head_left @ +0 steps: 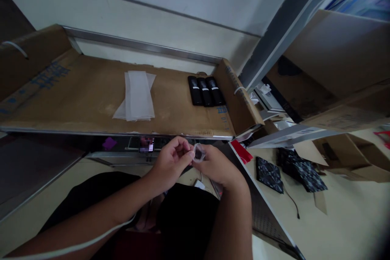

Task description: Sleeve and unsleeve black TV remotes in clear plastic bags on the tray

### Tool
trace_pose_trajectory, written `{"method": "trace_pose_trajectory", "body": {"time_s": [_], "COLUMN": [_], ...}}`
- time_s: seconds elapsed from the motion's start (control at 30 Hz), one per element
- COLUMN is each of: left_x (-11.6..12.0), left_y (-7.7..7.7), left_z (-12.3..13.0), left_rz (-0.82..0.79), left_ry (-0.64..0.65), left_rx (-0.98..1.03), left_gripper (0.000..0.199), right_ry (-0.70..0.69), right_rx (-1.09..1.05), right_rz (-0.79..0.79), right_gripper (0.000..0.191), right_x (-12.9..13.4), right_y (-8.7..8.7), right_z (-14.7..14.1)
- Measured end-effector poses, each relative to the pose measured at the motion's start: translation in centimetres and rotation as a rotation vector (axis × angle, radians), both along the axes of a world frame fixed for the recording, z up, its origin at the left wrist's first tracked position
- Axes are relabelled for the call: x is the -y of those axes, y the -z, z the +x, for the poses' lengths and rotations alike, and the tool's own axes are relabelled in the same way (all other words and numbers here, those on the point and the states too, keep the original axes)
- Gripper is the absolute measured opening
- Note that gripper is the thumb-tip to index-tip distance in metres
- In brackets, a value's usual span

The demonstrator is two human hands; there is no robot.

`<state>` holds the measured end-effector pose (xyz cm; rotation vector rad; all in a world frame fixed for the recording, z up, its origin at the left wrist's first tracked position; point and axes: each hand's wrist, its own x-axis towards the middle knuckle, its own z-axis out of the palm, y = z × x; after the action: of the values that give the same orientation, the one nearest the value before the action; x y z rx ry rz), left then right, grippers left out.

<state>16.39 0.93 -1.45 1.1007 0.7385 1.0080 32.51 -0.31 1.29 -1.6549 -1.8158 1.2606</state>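
Note:
Just in front of the shelf's front edge, my left hand (173,162) pinches the rim of a small translucent plastic bag (198,152). My right hand (213,163) is curled round the other side of the same bag, whose round mouth faces up. Both hands are close together, fingertips nearly touching. Beyond them, on the cardboard-lined shelf (91,97), lies a fanned stack of white translucent sleeves (138,95). Three black devices (206,91) with small white labels lie side by side near the shelf's right wall.
A cardboard flap (239,93) walls the shelf's right end. Below the shelf is a lit phone screen (146,145). At the right, a metal frame (274,28), a red item (241,151), dark patterned packages (269,174) and an open carton (350,156) are visible. A white cord crosses my left forearm.

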Motion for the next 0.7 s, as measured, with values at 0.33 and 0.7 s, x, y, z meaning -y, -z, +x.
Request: {"method": "trace_pose_trajectory", "body": {"time_s": [0.33, 0.7], "left_x": [-0.2, -0.2], "left_y": [0.9, 2.2], "left_z": [-1.6, -1.0], "left_rz": [0.321, -0.101], "left_ry": [0.006, 0.491], "left_rx": [-0.429, -0.224], "left_gripper": [0.039, 0.022], "right_ry": [0.027, 0.401], "right_rx": [-0.239, -0.33], "right_rz": [-0.065, 0.2], "right_gripper": [0.023, 0.032], "right_x": [0.8, 2.4], "right_y": [-1.5, -4.2], "right_z": [0.7, 2.2]}}
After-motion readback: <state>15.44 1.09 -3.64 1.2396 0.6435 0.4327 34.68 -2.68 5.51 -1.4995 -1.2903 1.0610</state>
